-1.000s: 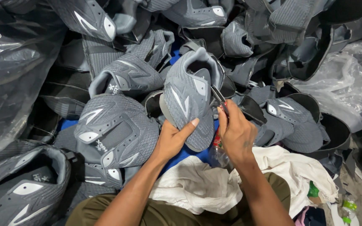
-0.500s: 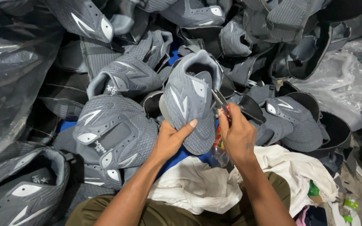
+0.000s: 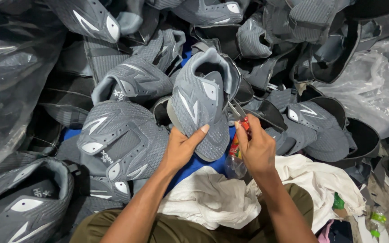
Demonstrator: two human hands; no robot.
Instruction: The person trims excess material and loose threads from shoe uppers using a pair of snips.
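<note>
Grey knit shoe upper (image 3: 201, 108) with white side marks, padded collar open, gripped by left hand (image 3: 183, 146), small red-handled tool (image 3: 241, 118) pinched in right hand (image 3: 257, 148), touching its edge

Both forearms reach forward; left hand (image 3: 182, 147) cupped with thumb spread, right hand (image 3: 256, 146) closed in a pinching grip.

Right hand (image 3: 257, 150) slightly higher along shoe upper (image 3: 201, 114)
</note>
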